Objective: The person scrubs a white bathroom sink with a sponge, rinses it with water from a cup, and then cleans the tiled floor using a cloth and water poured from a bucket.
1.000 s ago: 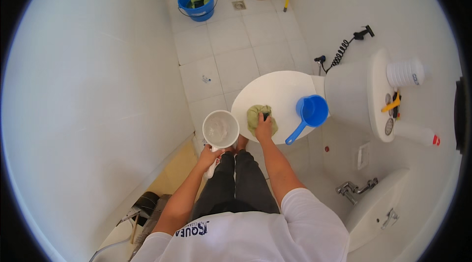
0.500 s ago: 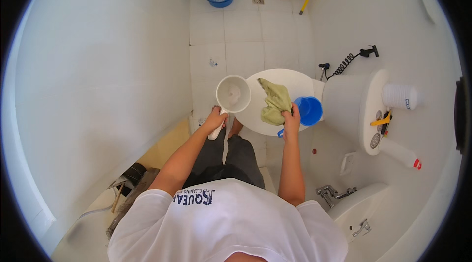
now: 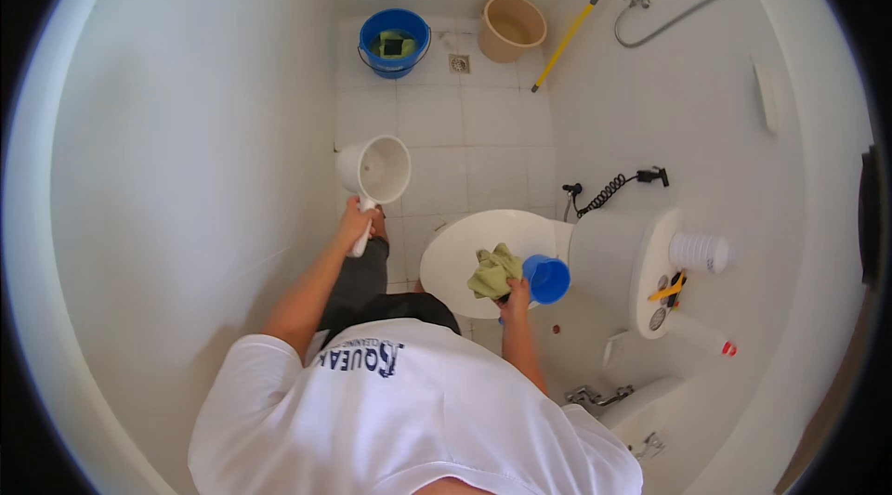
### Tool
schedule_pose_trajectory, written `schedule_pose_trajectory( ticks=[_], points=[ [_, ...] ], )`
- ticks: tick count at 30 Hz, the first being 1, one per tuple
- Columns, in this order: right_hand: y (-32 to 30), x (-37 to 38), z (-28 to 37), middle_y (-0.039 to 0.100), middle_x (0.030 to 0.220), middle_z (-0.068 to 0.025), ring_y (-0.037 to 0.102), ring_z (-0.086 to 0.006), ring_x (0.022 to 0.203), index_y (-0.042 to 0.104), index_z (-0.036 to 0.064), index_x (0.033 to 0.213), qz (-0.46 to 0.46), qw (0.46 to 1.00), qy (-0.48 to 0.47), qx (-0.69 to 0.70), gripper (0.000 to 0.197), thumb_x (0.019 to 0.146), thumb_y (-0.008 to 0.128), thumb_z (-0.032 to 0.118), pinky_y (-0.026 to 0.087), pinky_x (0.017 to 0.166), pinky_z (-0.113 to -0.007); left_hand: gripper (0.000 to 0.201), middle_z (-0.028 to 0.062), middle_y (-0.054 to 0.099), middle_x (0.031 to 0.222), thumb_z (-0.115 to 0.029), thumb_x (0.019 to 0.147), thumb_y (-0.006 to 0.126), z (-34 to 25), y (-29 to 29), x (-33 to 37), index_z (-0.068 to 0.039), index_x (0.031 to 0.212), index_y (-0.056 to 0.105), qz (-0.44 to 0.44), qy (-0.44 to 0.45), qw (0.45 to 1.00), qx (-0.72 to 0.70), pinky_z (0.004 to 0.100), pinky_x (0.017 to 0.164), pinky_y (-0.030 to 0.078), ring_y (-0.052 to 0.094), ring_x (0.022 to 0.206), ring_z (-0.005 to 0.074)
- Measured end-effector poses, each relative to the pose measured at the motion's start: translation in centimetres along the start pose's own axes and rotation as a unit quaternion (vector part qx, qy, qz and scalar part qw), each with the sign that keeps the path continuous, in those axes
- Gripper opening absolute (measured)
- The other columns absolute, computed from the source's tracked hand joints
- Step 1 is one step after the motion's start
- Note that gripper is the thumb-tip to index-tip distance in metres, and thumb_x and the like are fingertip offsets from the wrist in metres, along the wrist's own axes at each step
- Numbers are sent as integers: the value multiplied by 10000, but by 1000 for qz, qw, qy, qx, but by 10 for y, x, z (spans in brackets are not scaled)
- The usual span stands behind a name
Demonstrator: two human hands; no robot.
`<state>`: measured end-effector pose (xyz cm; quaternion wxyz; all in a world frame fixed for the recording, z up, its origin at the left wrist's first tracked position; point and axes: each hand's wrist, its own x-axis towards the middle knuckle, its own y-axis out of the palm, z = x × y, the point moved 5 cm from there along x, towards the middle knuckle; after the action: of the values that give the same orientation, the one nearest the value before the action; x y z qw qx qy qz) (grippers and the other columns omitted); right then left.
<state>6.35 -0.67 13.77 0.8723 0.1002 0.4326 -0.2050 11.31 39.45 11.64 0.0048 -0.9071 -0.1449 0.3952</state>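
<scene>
On the left, my left hand [image 3: 358, 224] is closed round the handle of a white dipper [image 3: 385, 170]. The dipper is held out over the floor, its mouth facing up, and looks nearly empty. My right hand [image 3: 514, 298] is closed on a crumpled green cloth [image 3: 495, 271] above the white toilet lid [image 3: 449, 258]. A blue dipper [image 3: 547, 280] sits just right of that hand, and the tip of its handle shows below my fist. The handle seems gripped together with the cloth, though my fingers hide most of it.
A blue bucket [image 3: 395, 43] containing cloths and a tan bucket [image 3: 513, 29] stand by the far wall, with a floor drain [image 3: 459, 64] between them. A yellow pole [image 3: 583, 17] leans at the right. Stacked cups [image 3: 699, 253] and a yellow-handled tool [image 3: 667, 291] rest on the toilet tank.
My body has turned and stepped toward the left. The white dipper has swung left and forward, away from the toilet. My right hand keeps the cloth, now bunched more tightly, over the lid.
</scene>
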Motion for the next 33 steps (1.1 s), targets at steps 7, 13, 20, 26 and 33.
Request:
schedule_pose_trajectory(
  ticks=[7, 13, 20, 26, 33],
  points=[
    [0, 31, -33, 485, 1060, -150, 534, -318, 902, 384, 96, 1128, -104, 988, 86, -79, 396, 750, 497, 137, 489, 663, -478, 593, 141, 495, 804, -70, 736, 528, -59, -19, 77, -35, 1208, 171, 52, -84, 979, -180, 307, 425, 476, 538, 540, 183],
    [-2, 43, -28, 479, 1063, -151, 536, -325, 900, 384, 91, 1126, -139, 986, 90, -36, 397, 752, 504, 148, 492, 649, -484, 703, 172, 469, 859, -8, 730, 536, -115, 44, 137, -119, 1238, 63, 67, -96, 989, -94, 351, 474, 486, 522, 580, 198],
    [31, 66, 47, 500, 1049, -139, 552, -297, 894, 395, 81, 1117, -112, 989, 86, -47, 379, 756, 496, 137, 502, 652, -466, 562, 289, 516, 1044, -135, 825, 484, -205, 150, 197, 27, 1243, 146, -25, 75, 942, 327, 364, 693, 493, 564, 917, 362],
    [61, 124, 125, 523, 1023, -120, 572, -259, 849, 408, 80, 1122, -89, 990, 73, -85, 381, 754, 491, 126, 514, 626, -414, 668, 270, 442, 1074, -44, 745, 520, -274, 195, 247, -60, 1303, 154, -43, 112, 894, 432, 433, 773, 452, 538, 906, 399],
    [101, 183, 210, 506, 1035, -113, 556, -236, 855, 421, 76, 1131, -81, 993, 48, -70, 383, 763, 518, 127, 512, 628, -378, 643, 288, 559, 925, -90, 721, 523, -299, 200, 312, -19, 1266, 191, -47, 120, 950, 285, 457, 764, 429, 548, 855, 439]
  ],
)
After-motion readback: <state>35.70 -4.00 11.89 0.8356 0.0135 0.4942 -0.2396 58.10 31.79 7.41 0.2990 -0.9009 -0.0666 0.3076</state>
